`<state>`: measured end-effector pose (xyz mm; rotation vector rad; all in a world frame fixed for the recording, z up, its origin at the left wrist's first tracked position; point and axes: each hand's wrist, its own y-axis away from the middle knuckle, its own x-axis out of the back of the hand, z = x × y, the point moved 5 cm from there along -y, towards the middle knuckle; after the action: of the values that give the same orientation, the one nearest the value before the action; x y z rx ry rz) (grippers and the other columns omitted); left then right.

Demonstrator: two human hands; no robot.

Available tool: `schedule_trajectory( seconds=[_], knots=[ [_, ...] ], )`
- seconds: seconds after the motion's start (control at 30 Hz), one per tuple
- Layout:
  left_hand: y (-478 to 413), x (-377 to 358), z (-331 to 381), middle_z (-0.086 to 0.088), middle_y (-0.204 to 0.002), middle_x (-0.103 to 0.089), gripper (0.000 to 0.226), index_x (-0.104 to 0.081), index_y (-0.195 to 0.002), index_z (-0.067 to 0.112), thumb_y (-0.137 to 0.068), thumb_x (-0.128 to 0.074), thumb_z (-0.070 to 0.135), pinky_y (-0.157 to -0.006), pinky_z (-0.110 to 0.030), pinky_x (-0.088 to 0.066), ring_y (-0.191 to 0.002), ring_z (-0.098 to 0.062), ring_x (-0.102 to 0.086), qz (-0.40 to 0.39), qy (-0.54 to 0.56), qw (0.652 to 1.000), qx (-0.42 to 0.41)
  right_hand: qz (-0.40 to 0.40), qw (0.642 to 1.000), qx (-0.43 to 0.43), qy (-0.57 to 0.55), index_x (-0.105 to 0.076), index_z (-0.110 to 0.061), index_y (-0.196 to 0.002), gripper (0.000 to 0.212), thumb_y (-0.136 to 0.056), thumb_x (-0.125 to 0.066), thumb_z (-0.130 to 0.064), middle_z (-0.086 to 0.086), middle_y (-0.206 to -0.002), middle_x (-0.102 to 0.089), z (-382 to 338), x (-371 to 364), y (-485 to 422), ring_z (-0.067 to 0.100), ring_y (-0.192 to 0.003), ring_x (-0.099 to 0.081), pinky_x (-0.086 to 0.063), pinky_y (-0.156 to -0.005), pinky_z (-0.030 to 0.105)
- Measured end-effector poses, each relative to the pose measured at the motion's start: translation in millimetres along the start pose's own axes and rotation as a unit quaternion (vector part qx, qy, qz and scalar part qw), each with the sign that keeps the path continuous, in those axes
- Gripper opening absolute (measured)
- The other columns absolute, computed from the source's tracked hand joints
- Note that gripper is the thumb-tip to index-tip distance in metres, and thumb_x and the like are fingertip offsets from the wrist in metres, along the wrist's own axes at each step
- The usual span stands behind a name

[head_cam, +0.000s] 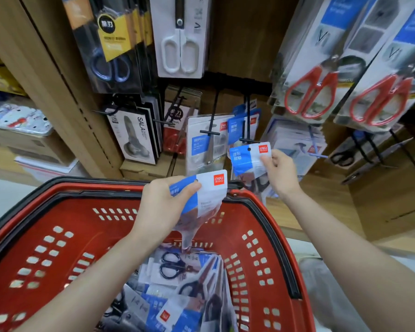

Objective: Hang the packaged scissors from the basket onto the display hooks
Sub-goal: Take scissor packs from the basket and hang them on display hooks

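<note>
My left hand (164, 204) grips a blue-and-white scissors pack (207, 188) by its top, above the red basket (266, 221). My right hand (279, 173) pinches a second blue-and-white scissors pack (248, 158) by its right edge, its hang hole just below the tip of a black display hook (247, 121). That hook holds a few matching packs (237, 127) farther back. Several more scissors packs (177, 283) lie heaped in the basket's bottom.
Neighbouring hooks carry other scissors: a clear pack (207, 140) left of the target hook, red-handled ones (312, 89) upper right, white ones (180, 44) above, black packs (134, 137) left. A wooden shelf upright (65, 92) stands at left.
</note>
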<state>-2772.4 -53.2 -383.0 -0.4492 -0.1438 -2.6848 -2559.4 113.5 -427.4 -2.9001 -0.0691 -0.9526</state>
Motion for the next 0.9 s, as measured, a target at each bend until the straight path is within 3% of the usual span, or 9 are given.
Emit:
schedule_trajectory(
  seconds=[0.07,0.13,0.23,0.33,0.5,0.6,0.7,0.9],
  knots=[
    [-3,-1,-1,0.015,-0.049,-0.058,0.031,-0.064,-0.059,0.031,-0.086,-0.067,0.016,-0.049,-0.013,-0.035,-0.049,0.003,-0.047,-0.003,-0.005,1.000,-0.002,-0.002,1.000,0.014,0.005,-0.064,-0.002,-0.093,0.020,-0.095,-0.053,-0.019,0.010,-0.083,-0.066,-4,-7,-4,0.020,-0.078,-0.060,-0.047,-0.074,0.040],
    [-5,-1,-2,0.018,-0.052,-0.061,0.031,-0.064,-0.062,0.035,-0.086,-0.067,0.015,-0.051,-0.012,-0.037,-0.053,0.005,-0.052,-0.002,-0.008,1.000,-0.007,-0.002,1.000,0.022,-0.004,-0.062,-0.003,-0.089,0.022,-0.095,-0.053,-0.022,0.001,-0.066,-0.057,-9,-11,-8,0.009,-0.061,-0.048,-0.039,-0.060,0.029],
    [-7,-3,-4,0.023,-0.056,-0.063,0.030,-0.064,-0.066,0.037,-0.086,-0.067,0.015,-0.050,-0.010,-0.039,-0.056,0.009,-0.056,-0.007,0.000,1.000,-0.004,0.002,0.999,0.028,-0.015,-0.060,-0.008,-0.085,0.023,-0.096,-0.053,-0.026,-0.009,-0.056,-0.045,-11,-16,-13,0.003,-0.053,-0.039,-0.031,-0.052,0.020],
    [-10,-5,-10,0.018,-0.054,-0.063,0.020,-0.069,-0.071,0.030,-0.086,-0.067,0.017,-0.049,-0.011,-0.039,-0.054,0.007,-0.055,-0.012,0.001,1.000,0.009,0.015,0.999,0.027,-0.023,-0.059,-0.010,-0.084,0.021,-0.097,-0.052,-0.026,-0.009,-0.056,-0.045,-8,-17,-13,0.003,-0.052,-0.038,-0.032,-0.052,0.018],
    [-13,-5,-13,0.017,-0.053,-0.060,0.022,-0.066,-0.068,0.029,-0.087,-0.067,0.017,-0.047,-0.010,-0.037,-0.053,0.008,-0.055,-0.019,-0.002,1.000,0.006,0.042,0.998,0.026,-0.034,-0.065,-0.009,-0.099,0.019,-0.096,-0.054,-0.024,0.001,-0.082,-0.068,-6,-20,-14,0.011,-0.072,-0.060,-0.046,-0.066,0.028],
    [-15,-3,-12,0.017,-0.058,-0.063,0.019,-0.067,-0.073,0.029,-0.087,-0.067,0.017,-0.048,-0.009,-0.039,-0.058,0.010,-0.057,-0.019,0.002,1.000,0.007,0.053,0.998,-0.006,-0.039,-0.063,-0.010,-0.085,0.018,-0.094,-0.056,-0.024,0.001,-0.071,-0.063,-2,-23,-27,0.008,-0.063,-0.052,-0.039,-0.061,0.025],
    [-18,0,-13,0.017,-0.061,-0.066,0.026,-0.064,-0.069,0.036,-0.086,-0.067,0.017,-0.051,-0.013,-0.041,-0.059,0.007,-0.057,-0.018,0.005,1.000,0.003,0.067,0.996,-0.035,-0.057,-0.065,-0.002,-0.085,0.026,-0.093,-0.058,-0.025,0.014,-0.079,-0.066,-1,-26,-46,0.013,-0.073,-0.052,-0.039,-0.068,0.027],
    [-21,5,-12,0.017,-0.060,-0.066,0.028,-0.064,-0.066,0.036,-0.086,-0.067,0.016,-0.051,-0.015,-0.040,-0.055,0.005,-0.055,-0.019,-0.005,1.000,-0.005,0.070,0.995,-0.060,-0.026,-0.054,-0.011,-0.068,0.031,-0.095,-0.054,-0.025,0.000,-0.063,-0.049,-3,-31,-78,0.008,-0.058,-0.041,-0.030,-0.062,0.023]
  ],
)
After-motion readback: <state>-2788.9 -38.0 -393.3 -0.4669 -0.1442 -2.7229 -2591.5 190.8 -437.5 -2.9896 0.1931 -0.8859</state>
